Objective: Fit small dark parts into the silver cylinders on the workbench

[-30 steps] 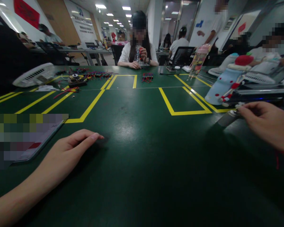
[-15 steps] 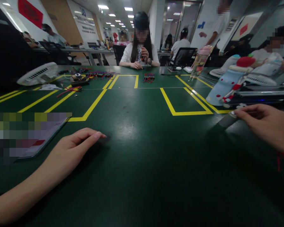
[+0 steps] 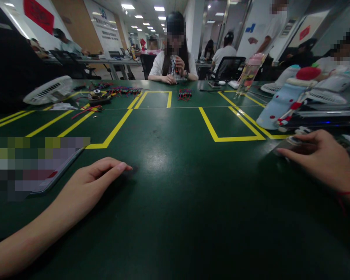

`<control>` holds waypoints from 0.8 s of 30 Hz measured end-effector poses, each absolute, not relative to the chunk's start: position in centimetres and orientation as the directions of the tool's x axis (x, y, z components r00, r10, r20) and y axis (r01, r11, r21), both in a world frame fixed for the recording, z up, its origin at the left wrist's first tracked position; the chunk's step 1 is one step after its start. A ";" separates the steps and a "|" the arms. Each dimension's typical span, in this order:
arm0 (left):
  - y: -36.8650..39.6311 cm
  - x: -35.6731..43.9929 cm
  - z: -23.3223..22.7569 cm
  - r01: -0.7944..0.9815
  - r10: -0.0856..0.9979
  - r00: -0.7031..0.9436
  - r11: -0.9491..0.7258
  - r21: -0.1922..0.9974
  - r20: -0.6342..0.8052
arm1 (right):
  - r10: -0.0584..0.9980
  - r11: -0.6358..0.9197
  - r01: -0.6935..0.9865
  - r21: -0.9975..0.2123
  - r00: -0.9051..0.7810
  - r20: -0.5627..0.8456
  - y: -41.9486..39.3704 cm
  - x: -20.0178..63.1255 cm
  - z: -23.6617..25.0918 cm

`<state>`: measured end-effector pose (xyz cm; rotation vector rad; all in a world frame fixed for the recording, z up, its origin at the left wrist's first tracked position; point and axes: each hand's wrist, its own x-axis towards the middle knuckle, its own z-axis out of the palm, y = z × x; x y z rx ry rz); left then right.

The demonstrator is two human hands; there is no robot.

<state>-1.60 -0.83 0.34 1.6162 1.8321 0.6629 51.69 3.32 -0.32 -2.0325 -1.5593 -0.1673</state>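
Note:
My left hand [image 3: 97,177] rests on the dark green tabletop [image 3: 175,217], its thumb lying against the bent fingers. No object shows in it, though its underside is hidden. Over at the right edge, my right hand [image 3: 323,157] is closed on a small grey cylindrical object [image 3: 293,142] with a pale, shiny upper end. The thumb lies along its near side and the fingers cover much of the rest, so its exact kind cannot be told. A light blue bottle [image 3: 275,105] with a red top stands just beyond this hand.
A tablet-like device [image 3: 55,175], partly blurred out, lies left of my left hand. Wired parts [image 3: 185,94] and a white fan [image 3: 48,91] sit farther back. Yellow tape [image 3: 239,139] marks the table. A person [image 3: 175,58] sits opposite; a pink-lidded bottle [image 3: 249,74] stands beyond.
My right thumb has shifted down along the near side of the grey cylindrical object, and the hand now covers more of it. My left hand has stayed in place.

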 end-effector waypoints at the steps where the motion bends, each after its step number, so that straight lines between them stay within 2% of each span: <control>1: -0.9 -1.6 0.3 0.689 0.990 -0.079 0.136 0.712 -0.114 | 0.844 -0.156 0.927 -0.340 0.304 0.442 3.4 51.8 -0.6; 4: -0.8 -1.7 0.2 0.694 0.990 -0.075 0.139 0.707 -0.121 | 0.831 -0.145 0.943 -0.300 0.280 0.481 3.6 51.7 -1.0; 6: -0.7 -1.5 0.2 0.708 0.989 -0.074 0.141 0.692 -0.127 | 0.810 -0.069 0.952 -0.298 0.228 0.540 3.4 50.7 -0.9; 9: -0.6 -1.3 0.2 0.730 0.988 -0.078 0.146 0.668 -0.131 | 0.777 0.265 0.905 -0.332 0.003 0.629 2.5 47.1 -0.7; 11: -0.7 -1.2 0.3 0.735 0.989 -0.082 0.146 0.662 -0.127 | 0.768 0.498 0.779 -0.382 -0.192 0.611 1.6 43.4 -0.4; 14: -0.7 -1.3 0.4 0.739 0.989 -0.084 0.146 0.657 -0.125 | 0.717 0.690 0.560 -0.459 -0.441 0.540 0.2 37.1 0.0; 17: -0.7 -1.4 0.6 0.751 0.990 -0.082 0.134 0.646 -0.110 | 0.665 0.741 0.419 -0.525 -0.566 0.487 -0.5 32.6 -0.1; 21: -0.7 -0.7 0.8 0.799 0.996 -0.047 0.086 0.596 -0.081 | 0.664 0.716 0.338 -0.611 -0.601 0.445 -0.6 30.9 -0.7; 24: -0.9 1.7 1.2 0.827 0.995 0.098 -0.095 0.554 0.025 | 0.701 0.673 0.366 -0.643 -0.593 0.395 -0.6 31.3 -0.9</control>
